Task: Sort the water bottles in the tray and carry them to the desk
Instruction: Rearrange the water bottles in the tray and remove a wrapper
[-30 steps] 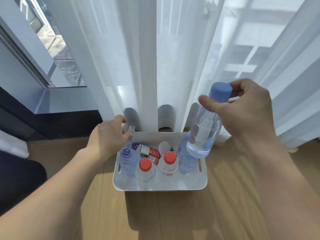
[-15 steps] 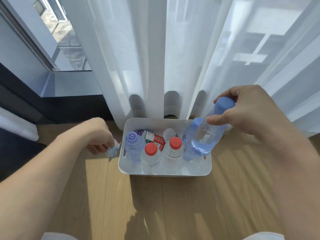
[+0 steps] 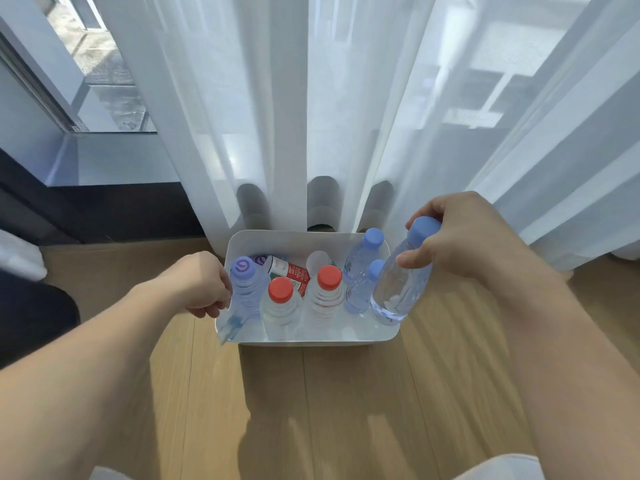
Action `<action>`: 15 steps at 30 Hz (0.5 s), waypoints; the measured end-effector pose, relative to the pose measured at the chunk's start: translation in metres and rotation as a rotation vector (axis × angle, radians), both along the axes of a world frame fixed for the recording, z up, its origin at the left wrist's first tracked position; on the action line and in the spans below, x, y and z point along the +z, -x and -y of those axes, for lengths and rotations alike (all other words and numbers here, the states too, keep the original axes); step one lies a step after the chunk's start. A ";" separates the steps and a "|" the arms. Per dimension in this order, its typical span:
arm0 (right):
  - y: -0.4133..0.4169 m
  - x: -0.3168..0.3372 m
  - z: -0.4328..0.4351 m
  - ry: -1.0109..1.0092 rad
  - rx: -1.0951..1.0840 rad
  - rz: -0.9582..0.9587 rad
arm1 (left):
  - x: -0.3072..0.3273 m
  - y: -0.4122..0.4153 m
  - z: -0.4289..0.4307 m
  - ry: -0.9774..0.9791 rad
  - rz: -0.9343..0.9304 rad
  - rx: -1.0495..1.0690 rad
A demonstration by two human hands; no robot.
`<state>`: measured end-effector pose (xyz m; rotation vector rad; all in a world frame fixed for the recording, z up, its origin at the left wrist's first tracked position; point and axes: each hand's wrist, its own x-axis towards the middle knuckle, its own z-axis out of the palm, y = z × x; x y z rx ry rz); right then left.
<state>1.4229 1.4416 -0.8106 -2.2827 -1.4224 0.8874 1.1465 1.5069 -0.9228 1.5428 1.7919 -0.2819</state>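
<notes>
A white tray [image 3: 277, 237] sits on the wooden floor against a sheer curtain. Upright in it are a purple-capped bottle [image 3: 246, 289], two red-capped bottles [image 3: 280, 306] [image 3: 327, 299] and two small blue-capped bottles [image 3: 363, 254] [image 3: 358, 292]. A bottle with a red and green label [image 3: 291, 271] lies at the back. My right hand [image 3: 464, 237] grips the neck of a larger blue-capped bottle [image 3: 398, 289], which is tilted with its base over the tray's right front corner. My left hand [image 3: 204, 285] is curled at the tray's left edge, pinching a clear bluish plastic piece [image 3: 230, 323].
The white sheer curtain [image 3: 311, 116] hangs right behind the tray. A window sill [image 3: 114, 161] and a dark wall lie to the back left. A dark object [image 3: 34, 317] sits at the left edge. Wooden floor [image 3: 346, 410] stretches in front of the tray.
My right hand has lowered the large blue-capped bottle from above the tray down to its right front corner. My left hand left the tray's back corner and now holds the clear piece at its left edge.
</notes>
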 end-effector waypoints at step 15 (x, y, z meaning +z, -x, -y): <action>0.023 -0.103 0.008 0.384 0.344 0.135 | 0.095 -0.010 -0.007 -0.423 0.025 0.014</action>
